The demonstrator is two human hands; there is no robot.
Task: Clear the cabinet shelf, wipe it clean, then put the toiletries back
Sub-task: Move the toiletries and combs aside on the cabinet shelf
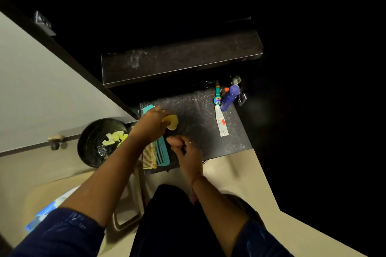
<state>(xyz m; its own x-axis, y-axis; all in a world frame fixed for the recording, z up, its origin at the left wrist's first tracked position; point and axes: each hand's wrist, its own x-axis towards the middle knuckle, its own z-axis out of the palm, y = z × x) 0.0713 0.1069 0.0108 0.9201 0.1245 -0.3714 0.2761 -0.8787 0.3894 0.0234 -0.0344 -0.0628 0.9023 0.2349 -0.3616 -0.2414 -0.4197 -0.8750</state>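
No writing can be read on the white tube [221, 121] with its red patch, the purple bottle [229, 97] or the small green-topped bottle [217, 95], which stand close together at the far right of the dark speckled counter [198, 123]. The left hand [152, 121] pinches a yellow cloth [171, 122] on the counter, covering part of a teal comb [161, 152] lying beside a tan comb [148, 156]. The right hand [183, 148] is clenched just beside them; whether it holds anything is unclear, and the dusty shelf [179, 58] above fades into darkness.
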